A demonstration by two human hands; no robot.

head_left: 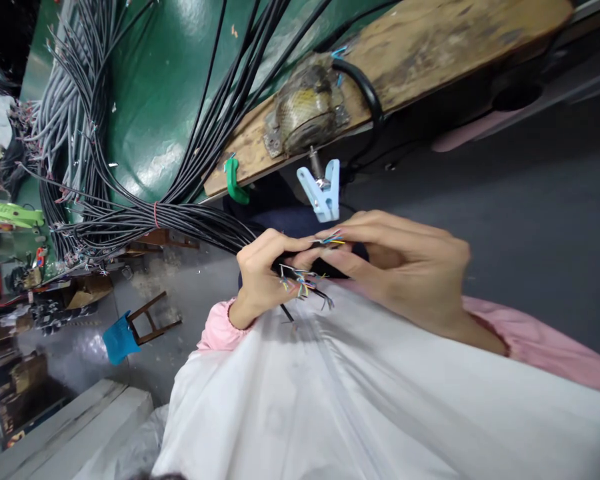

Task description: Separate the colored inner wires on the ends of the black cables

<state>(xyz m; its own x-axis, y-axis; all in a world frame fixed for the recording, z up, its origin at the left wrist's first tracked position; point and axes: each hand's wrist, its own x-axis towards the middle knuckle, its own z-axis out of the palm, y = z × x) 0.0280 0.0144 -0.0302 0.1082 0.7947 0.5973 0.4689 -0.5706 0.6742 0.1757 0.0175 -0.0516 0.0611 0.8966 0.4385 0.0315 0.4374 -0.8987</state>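
Observation:
My left hand [267, 270] is closed around the end of a bundle of black cables [200, 227]. Several cable ends with thin coloured wires [303, 281] poke out below its fingers. Between both hands, one cable end shows fanned-out blue, yellow and red wires [334, 239]. Thumb and fingers of my right hand [405, 267] pinch at those wires. A red tie [155, 215] wraps the bundle to the left. Just above the hands, a light blue plastic clip [322, 189] sits at the shaft of a small motor [307, 107].
The motor is mounted on a worn wooden board [445, 47] along the edge of a green table [155, 87]. A green clamp [235, 180] hangs at that edge. Grey cables [67, 107] are heaped at the far left. A blue chair [121, 338] stands on the floor.

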